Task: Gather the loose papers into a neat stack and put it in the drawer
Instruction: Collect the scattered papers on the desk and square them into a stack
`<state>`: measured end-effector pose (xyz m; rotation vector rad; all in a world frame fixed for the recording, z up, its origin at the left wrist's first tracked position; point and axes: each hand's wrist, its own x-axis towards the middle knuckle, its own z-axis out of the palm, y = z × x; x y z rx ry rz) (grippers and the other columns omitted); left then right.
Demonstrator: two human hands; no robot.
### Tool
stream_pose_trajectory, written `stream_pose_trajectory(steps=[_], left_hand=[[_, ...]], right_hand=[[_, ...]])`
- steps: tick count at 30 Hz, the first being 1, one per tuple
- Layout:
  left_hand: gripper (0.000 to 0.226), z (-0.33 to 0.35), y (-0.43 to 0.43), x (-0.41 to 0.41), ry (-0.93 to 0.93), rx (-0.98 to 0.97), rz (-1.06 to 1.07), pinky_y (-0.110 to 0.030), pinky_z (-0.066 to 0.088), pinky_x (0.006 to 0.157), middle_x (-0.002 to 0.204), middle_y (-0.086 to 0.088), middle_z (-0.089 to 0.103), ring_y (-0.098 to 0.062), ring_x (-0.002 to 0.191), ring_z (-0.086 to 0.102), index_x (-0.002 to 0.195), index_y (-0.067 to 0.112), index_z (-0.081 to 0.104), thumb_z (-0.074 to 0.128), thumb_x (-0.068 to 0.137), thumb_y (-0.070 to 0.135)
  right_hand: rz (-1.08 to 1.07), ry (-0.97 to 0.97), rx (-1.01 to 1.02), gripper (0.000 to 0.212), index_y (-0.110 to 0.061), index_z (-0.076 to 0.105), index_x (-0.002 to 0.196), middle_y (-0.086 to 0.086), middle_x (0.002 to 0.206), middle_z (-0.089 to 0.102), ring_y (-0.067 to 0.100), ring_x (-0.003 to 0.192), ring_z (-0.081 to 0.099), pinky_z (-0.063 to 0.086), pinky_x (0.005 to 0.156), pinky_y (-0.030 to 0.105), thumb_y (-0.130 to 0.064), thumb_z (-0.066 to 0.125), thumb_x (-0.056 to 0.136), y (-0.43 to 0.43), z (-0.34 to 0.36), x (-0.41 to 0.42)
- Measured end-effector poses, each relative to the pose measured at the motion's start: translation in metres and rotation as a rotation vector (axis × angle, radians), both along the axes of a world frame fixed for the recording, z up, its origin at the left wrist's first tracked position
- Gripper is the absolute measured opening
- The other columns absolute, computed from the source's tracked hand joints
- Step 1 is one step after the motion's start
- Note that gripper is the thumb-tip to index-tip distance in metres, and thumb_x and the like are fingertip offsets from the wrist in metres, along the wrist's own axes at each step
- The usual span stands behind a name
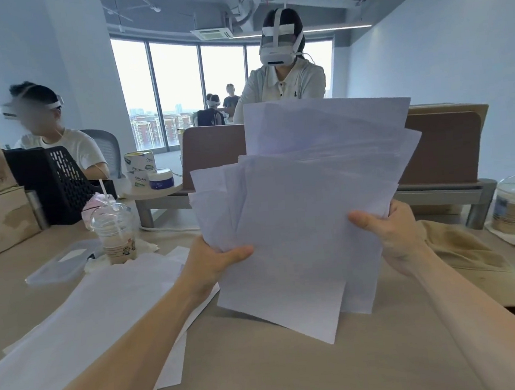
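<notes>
Head cam view: both hands are up holding a messy fan of white papers (299, 222) above the desk (297, 364), edges not lined up at all. Left hand (215, 261) pinches the bundle's left edge, thumb on the front; right hand (392, 238) grips the right edge the same way. More loose sheets (83, 321) lie flat on the desk's near left, under the left forearm.
</notes>
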<state>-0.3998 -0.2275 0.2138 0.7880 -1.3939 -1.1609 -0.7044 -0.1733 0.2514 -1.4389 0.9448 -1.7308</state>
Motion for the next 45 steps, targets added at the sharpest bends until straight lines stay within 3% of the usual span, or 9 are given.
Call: stream_pose_trajectory(steps=[8, 15, 18, 21, 25, 29, 33, 37, 45], left_hand=[[0.067, 0.003, -0.005, 0.010, 0.057, 0.043, -0.040, -0.040, 0.059, 0.085, 0.108, -0.013, 0.075, -0.033, 0.098, 0.072, 0.095, 0.018, 0.080, 0.093, 0.042, 0.056], [0.082, -0.007, 0.005, 0.001, 0.073, 0.005, -0.013, -0.040, 0.061, 0.080, 0.107, -0.011, 0.075, -0.033, 0.097, 0.072, 0.108, 0.012, 0.069, 0.089, 0.045, 0.062], [0.086, -0.011, 0.007, 0.001, -0.008, -0.072, 0.018, -0.047, 0.059, 0.084, 0.111, -0.011, 0.073, -0.032, 0.101, 0.071, 0.117, 0.010, 0.063, 0.093, 0.046, 0.049], [0.074, -0.014, 0.016, -0.008, -0.111, -0.079, -0.005, -0.043, 0.060, 0.081, 0.104, -0.005, 0.076, -0.026, 0.098, 0.073, 0.110, 0.015, 0.069, 0.095, 0.043, 0.032], [0.055, -0.011, 0.020, -0.017, -0.026, -0.050, 0.055, -0.039, 0.061, 0.074, 0.098, -0.001, 0.078, -0.023, 0.089, 0.074, 0.097, 0.020, 0.073, 0.091, 0.046, 0.033], [0.044, -0.004, 0.017, -0.010, -0.029, -0.029, 0.034, -0.042, 0.061, 0.074, 0.099, -0.004, 0.077, -0.025, 0.088, 0.074, 0.101, 0.018, 0.071, 0.091, 0.063, 0.009], [0.040, -0.019, 0.024, -0.022, -0.095, 0.000, 0.017, -0.029, 0.059, 0.066, 0.087, 0.005, 0.078, -0.014, 0.080, 0.075, 0.093, 0.020, 0.071, 0.085, 0.065, -0.006], [0.036, -0.022, 0.023, -0.022, -0.080, -0.018, 0.045, -0.026, 0.059, 0.064, 0.086, 0.004, 0.079, -0.015, 0.079, 0.075, 0.090, 0.019, 0.072, 0.085, 0.067, -0.005], [0.041, -0.023, 0.015, -0.016, -0.040, 0.001, 0.102, -0.027, 0.060, 0.067, 0.091, -0.002, 0.078, -0.018, 0.082, 0.075, 0.096, 0.012, 0.075, 0.087, 0.058, 0.022]], right_hand=[[-0.101, 0.011, 0.029, 0.082, -0.016, 0.070, 0.103, -0.004, 0.099, 0.077, 0.020, 0.088, 0.074, 0.061, 0.071, 0.030, -0.061, 0.090, 0.037, 0.002, 0.004, -0.016], [-0.077, -0.005, 0.025, 0.080, -0.016, 0.071, 0.103, -0.003, 0.099, 0.078, 0.020, 0.088, 0.075, 0.060, 0.068, 0.028, -0.058, 0.092, 0.037, 0.005, -0.002, -0.018], [-0.028, -0.003, 0.067, 0.076, -0.014, 0.070, 0.104, 0.000, 0.099, 0.078, 0.023, 0.090, 0.074, 0.060, 0.068, 0.030, -0.050, 0.094, 0.042, 0.008, -0.004, -0.020], [0.010, -0.027, 0.105, 0.035, -0.014, 0.068, 0.102, 0.002, 0.096, 0.077, 0.027, 0.091, 0.073, 0.060, 0.065, 0.029, -0.018, 0.081, 0.070, 0.010, -0.009, -0.016], [0.015, -0.021, 0.061, 0.062, -0.011, 0.069, 0.103, 0.004, 0.099, 0.077, 0.026, 0.088, 0.075, 0.061, 0.068, 0.032, -0.040, 0.091, 0.052, 0.012, -0.006, -0.011], [0.021, -0.062, 0.069, 0.042, -0.009, 0.066, 0.109, 0.002, 0.099, 0.078, 0.030, 0.095, 0.073, 0.061, 0.069, 0.033, -0.016, 0.076, 0.069, 0.015, -0.008, -0.022], [0.037, 0.021, 0.132, 0.076, -0.011, 0.069, 0.105, 0.003, 0.100, 0.078, 0.025, 0.091, 0.074, 0.061, 0.068, 0.031, -0.045, 0.095, 0.042, 0.018, -0.026, -0.013], [0.052, 0.007, 0.118, 0.047, -0.007, 0.070, 0.103, 0.003, 0.099, 0.078, 0.030, 0.097, 0.072, 0.061, 0.070, 0.031, -0.022, 0.085, 0.061, 0.019, -0.024, -0.014], [0.066, -0.054, 0.181, 0.066, -0.017, 0.081, 0.078, 0.003, 0.093, 0.078, 0.021, 0.086, 0.075, 0.061, 0.069, 0.029, -0.062, 0.092, 0.032, 0.020, -0.028, -0.016]])
